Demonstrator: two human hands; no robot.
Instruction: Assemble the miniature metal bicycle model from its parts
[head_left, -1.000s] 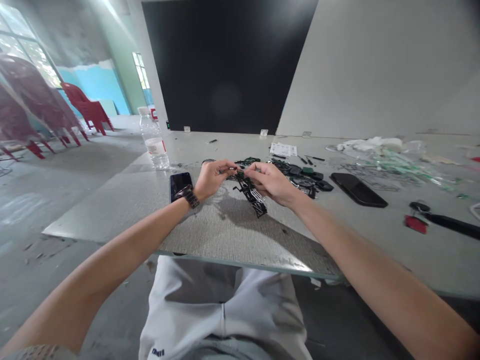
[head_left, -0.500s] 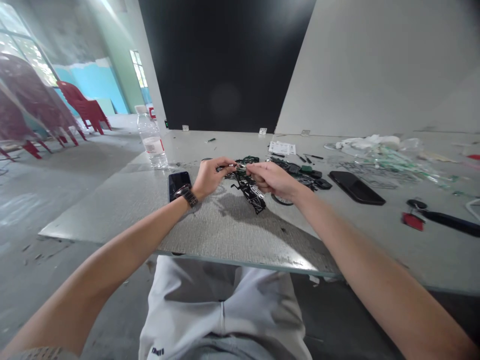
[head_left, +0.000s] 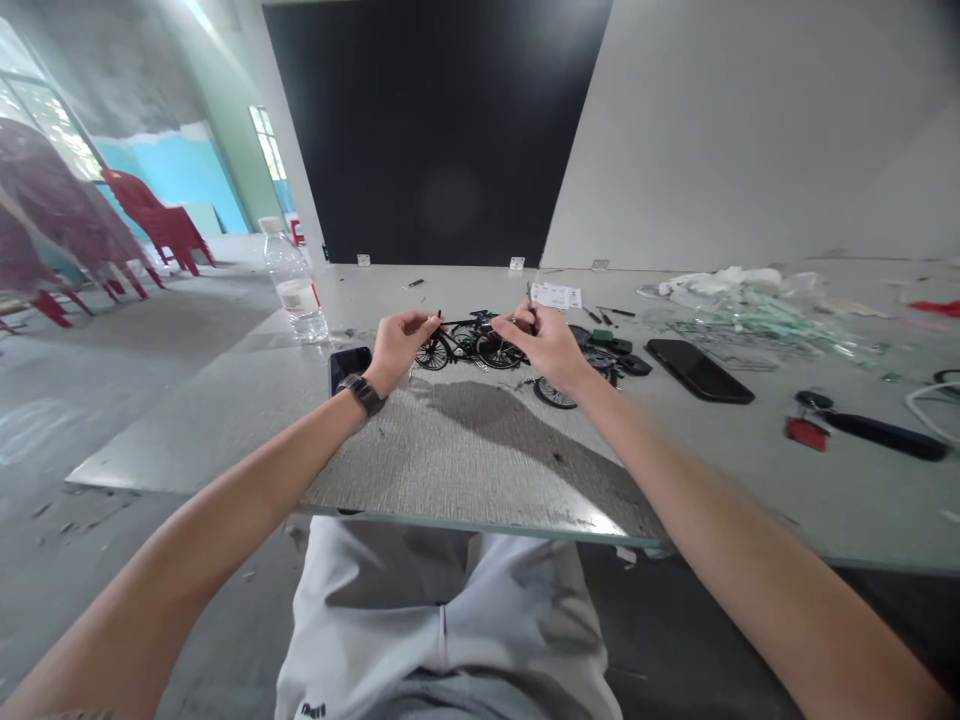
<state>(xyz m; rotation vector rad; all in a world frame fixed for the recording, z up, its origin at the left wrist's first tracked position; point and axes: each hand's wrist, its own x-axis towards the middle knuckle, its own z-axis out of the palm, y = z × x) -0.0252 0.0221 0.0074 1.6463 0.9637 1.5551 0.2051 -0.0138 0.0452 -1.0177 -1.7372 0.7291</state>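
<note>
A small black model bicycle (head_left: 466, 345) is held up over the table, side-on and upright, between my two hands. My left hand (head_left: 397, 345) pinches its handlebar end at the left, thumb and forefinger closed. At the other end, by the rear wheel, the fingers of my right hand (head_left: 553, 352) are closed on the bicycle, partly hiding that end. A thin dark piece (head_left: 529, 294) sticks up above the right fingers; what it is cannot be told. Close beneath my right hand lies a loose spoked wheel (head_left: 555, 393).
Dark model parts (head_left: 611, 350) lie right of my right hand, with a printed paper (head_left: 556, 295) behind. A phone (head_left: 697, 370) and a black-handled tool (head_left: 885, 435) are farther right. Plastic wrap (head_left: 765, 300) lies behind them. A bottle (head_left: 296, 290) and another phone (head_left: 349, 368) are left.
My hands have moved apart from close together. The black model, earlier hanging tilted below them, is now level and seen as a bicycle between them. The view has shifted slightly.
</note>
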